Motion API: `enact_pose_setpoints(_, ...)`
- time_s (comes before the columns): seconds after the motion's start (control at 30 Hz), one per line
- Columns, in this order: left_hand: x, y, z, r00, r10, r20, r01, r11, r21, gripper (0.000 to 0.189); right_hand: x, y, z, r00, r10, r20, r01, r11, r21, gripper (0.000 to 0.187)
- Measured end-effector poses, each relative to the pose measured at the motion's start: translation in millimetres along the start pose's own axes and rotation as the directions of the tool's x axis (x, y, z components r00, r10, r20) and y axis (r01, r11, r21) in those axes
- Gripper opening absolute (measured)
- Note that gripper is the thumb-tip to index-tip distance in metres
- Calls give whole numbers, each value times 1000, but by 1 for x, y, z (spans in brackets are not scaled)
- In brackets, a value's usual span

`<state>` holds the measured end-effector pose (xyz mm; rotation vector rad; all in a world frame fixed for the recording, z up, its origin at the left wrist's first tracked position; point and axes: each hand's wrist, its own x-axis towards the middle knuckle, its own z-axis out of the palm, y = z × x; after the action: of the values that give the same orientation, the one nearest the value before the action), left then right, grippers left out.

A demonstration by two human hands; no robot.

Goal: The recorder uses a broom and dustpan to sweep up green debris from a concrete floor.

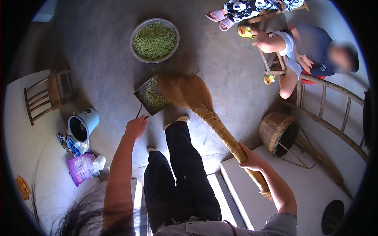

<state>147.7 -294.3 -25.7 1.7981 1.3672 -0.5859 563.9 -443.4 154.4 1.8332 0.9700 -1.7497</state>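
Note:
My right hand [252, 159] grips the wrapped handle of a straw broom [189, 91]. The broom's fan-shaped head reaches over the right side of a metal dustpan [152, 111]. Chopped green plant bits [154, 96] lie in the pan, partly hidden by the bristles. My left hand [137, 126] is closed around the dustpan's thin dark handle. Beyond the pan, a round metal basin [132, 53] full of chopped greens [154, 41] stands on the concrete floor.
At right, a person [310, 50] sits beside a wooden ladder [333, 88]; another person's slippers [217, 15] show above. A wicker basket [270, 129] lies tipped at right. On the left are a wooden chair [54, 88], a light-blue bucket [93, 119] and a purple bag [81, 168].

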Motion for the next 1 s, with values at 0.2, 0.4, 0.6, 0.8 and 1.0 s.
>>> enact_pose_setpoints(0.2, -2, -7, -5, 999, -23, -40, 24, 999, 26, 29, -19, -15, -39, 971, 218, -100, -197, 962, 190, 89)
enact_pose_setpoints(0.4, 5, 1, -4, 999, -11, -37, 12, 999, 32, 29, 72, -5, -98, 916, -10, -400, 88, 980, 179, 82)
enact_pose_setpoints(0.6, 10, -6, -14, 999, -6, -54, 9, 998, 55, 29, 147, -45, -109, 923, -36, -382, 111, 978, 176, 82)
enact_pose_setpoints(0.8, 9, -1, 2, 999, 37, 7, -37, 999, 39, 27, 146, -68, -71, 952, 83, -293, -124, 985, -122, 93)
enact_pose_setpoints(1.0, 10, -13, 2, 998, 54, -32, -52, 996, 70, 27, 113, -63, -57, 977, 68, -201, -137, 926, -352, 91)
